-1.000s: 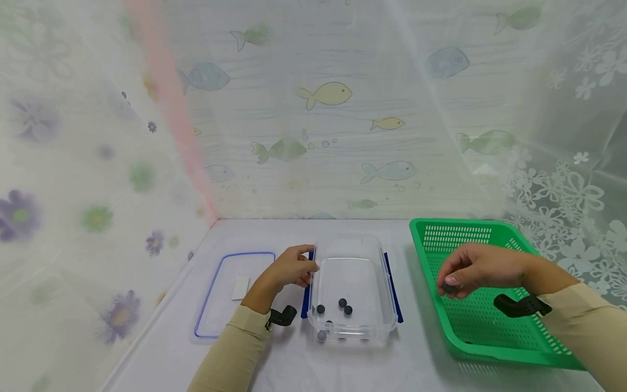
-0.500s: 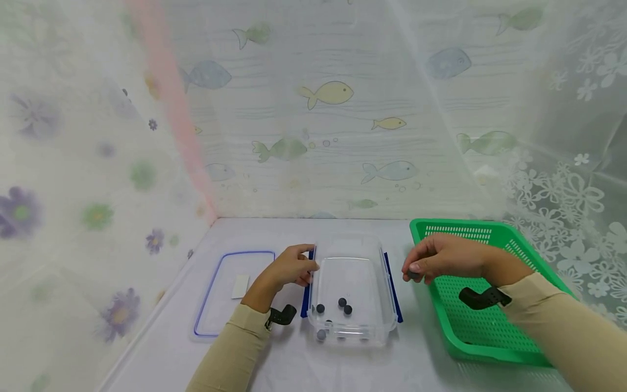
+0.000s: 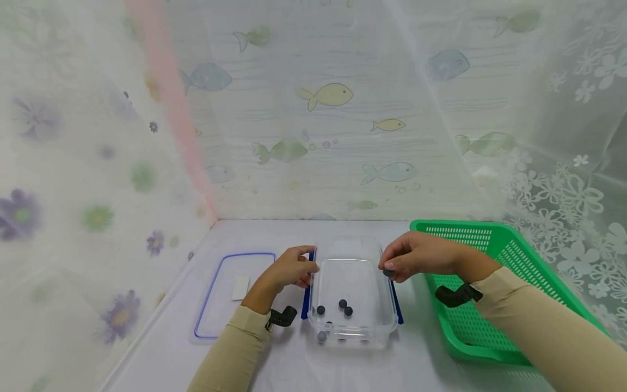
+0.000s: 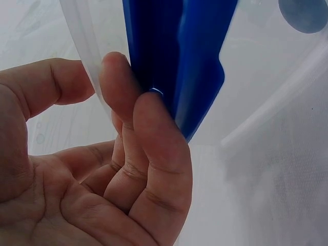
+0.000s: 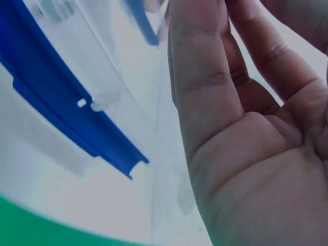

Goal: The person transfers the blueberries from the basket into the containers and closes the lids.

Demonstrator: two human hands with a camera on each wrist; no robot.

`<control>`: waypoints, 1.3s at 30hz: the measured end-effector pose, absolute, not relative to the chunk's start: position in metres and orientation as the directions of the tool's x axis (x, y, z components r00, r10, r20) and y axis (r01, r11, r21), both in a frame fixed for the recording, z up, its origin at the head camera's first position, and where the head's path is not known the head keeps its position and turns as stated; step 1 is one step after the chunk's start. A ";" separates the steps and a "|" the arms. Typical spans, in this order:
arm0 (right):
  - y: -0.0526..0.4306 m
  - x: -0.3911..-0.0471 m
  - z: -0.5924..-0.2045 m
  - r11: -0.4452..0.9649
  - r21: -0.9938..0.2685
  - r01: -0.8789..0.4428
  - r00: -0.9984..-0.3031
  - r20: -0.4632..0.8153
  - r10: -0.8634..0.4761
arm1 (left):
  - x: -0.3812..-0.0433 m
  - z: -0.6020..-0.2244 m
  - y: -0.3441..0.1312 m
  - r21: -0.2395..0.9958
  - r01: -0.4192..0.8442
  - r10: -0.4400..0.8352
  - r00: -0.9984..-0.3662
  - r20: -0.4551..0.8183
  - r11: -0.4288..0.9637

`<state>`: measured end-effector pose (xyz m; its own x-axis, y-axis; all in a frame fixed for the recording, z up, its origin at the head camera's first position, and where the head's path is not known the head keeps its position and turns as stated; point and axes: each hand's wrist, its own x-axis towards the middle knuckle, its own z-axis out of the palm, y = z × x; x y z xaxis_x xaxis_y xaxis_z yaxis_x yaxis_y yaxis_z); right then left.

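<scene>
A clear plastic food container (image 3: 348, 280) with blue side latches stands in the middle of the table, several small dark balls (image 3: 348, 311) lying toward its near end. My left hand (image 3: 291, 267) grips its left wall, thumb on the inner side; up close in the left wrist view, the fingers lie against the blue latch (image 4: 177, 51). Between thumb and fingertips, my right hand (image 3: 416, 255) pinches another dark ball (image 3: 388, 273) at the container's right rim. The right wrist view shows the other blue latch (image 5: 77, 97) hanging outward; the pinched ball is hidden there.
To the right stands a green perforated basket (image 3: 453, 340), partly under my right forearm. A clear lid with a blue seal (image 3: 203, 305) lies at the left with a white card (image 3: 240, 287) on it. Patterned curtains (image 3: 313, 179) enclose the table's back and sides.
My right hand has carried the dark ball leftward from over the green basket to the container's right rim. My left hand and the container have stayed in place.
</scene>
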<state>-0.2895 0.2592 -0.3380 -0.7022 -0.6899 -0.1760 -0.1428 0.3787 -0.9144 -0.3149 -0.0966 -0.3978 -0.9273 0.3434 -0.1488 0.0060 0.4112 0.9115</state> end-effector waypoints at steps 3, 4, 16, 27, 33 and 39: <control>0.254 -0.291 -0.340 0.367 -0.921 -0.133 -0.695 -0.177 -0.697 | -0.316 -0.400 -0.097 0.911 0.001 0.341 -0.927 -0.153 0.413; 0.252 -0.291 -0.341 0.363 -0.922 -0.130 -0.693 -0.178 -0.699 | -0.316 -0.401 -0.096 0.911 0.000 0.342 -0.927 -0.156 0.413; 0.241 -0.294 -0.342 0.404 -0.905 -0.136 -0.728 -0.186 -0.660 | -0.319 -0.402 -0.095 0.909 -0.007 0.335 -0.928 -0.160 0.416; 0.238 -0.293 -0.342 0.421 -0.898 -0.126 -0.733 -0.202 -0.650 | -0.316 -0.401 -0.096 0.918 -0.009 0.345 -0.925 -0.157 0.396; 0.239 -0.293 -0.341 0.434 -0.893 -0.121 -0.743 -0.208 -0.636 | -0.316 -0.399 -0.096 0.919 -0.021 0.336 -0.927 -0.166 0.395; 0.245 -0.293 -0.341 0.437 -0.891 -0.128 -0.746 -0.203 -0.634 | -0.317 -0.398 -0.097 0.920 -0.023 0.334 -0.928 -0.165 0.392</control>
